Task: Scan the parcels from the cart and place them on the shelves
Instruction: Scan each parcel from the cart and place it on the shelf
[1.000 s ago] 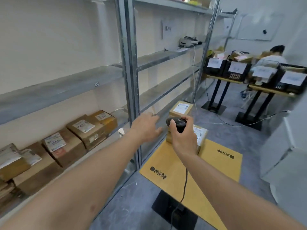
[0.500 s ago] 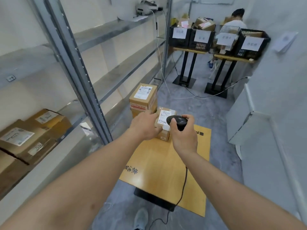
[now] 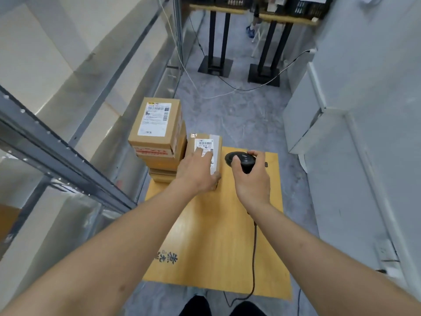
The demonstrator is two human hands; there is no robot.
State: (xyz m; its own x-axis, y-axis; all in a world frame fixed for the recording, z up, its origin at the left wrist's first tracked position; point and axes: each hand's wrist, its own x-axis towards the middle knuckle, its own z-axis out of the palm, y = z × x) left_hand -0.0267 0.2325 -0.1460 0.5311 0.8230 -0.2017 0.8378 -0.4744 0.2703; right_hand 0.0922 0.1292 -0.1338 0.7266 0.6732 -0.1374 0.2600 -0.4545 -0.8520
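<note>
A small cardboard parcel (image 3: 210, 142) with a white barcode label stands on the wooden cart top (image 3: 216, 236). My left hand (image 3: 197, 172) lies on top of this parcel, fingers over the label and thumb at its near right corner. Just left of it rises a stack of larger parcels (image 3: 157, 131), labelled on top. My right hand (image 3: 251, 179) grips a black corded scanner (image 3: 239, 158) to the right of the small parcel, its head pointing left toward the label.
Grey metal shelving (image 3: 68, 156) runs along the left, close to the cart. A white wall and cabinet (image 3: 341, 133) close the right side. Black table stands (image 3: 215, 65) and loose cables lie on the floor ahead. The scanner cord (image 3: 254, 258) trails over the cart's near edge.
My view has tilted down onto the cart. My left hand has settled onto the small parcel, and the scanner has moved a little right of it.
</note>
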